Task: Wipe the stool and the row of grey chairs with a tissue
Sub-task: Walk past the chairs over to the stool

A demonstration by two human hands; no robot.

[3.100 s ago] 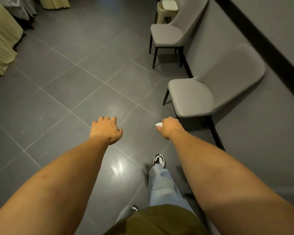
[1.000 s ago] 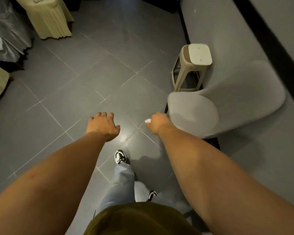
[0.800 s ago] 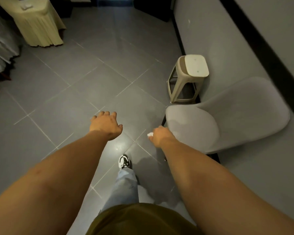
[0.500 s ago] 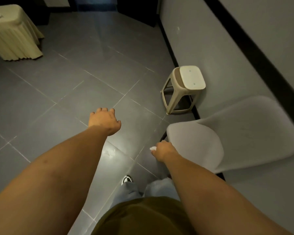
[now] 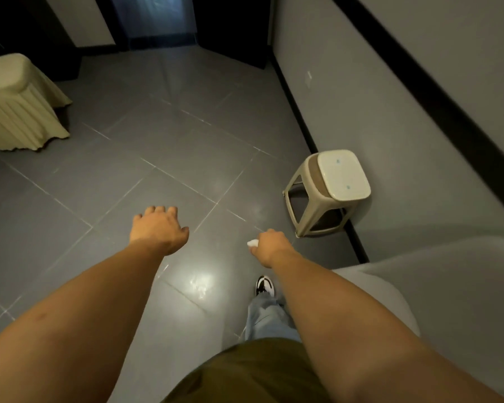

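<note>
A beige plastic stool (image 5: 329, 190) with a white square seat stands against the grey wall, ahead and to the right. One grey chair (image 5: 437, 289) fills the lower right, its seat partly hidden behind my right forearm. My right hand (image 5: 269, 247) is curled around a small white tissue (image 5: 252, 243), a short way left of and below the stool, not touching it. My left hand (image 5: 157, 228) hangs over the floor with loosely bent fingers, holding nothing.
Grey floor tiles (image 5: 163, 146) stretch ahead to a dark doorway (image 5: 154, 18). A table draped in yellow cloth (image 5: 15, 103) stands at the far left. The wall with a black skirting strip (image 5: 303, 117) runs along the right. My shoe (image 5: 264, 285) is below my right hand.
I have walked forward along the chairs: the last grey chair has slid to the lower right corner and the stool has come closer. Both hands keep their pose, tissue still held.
</note>
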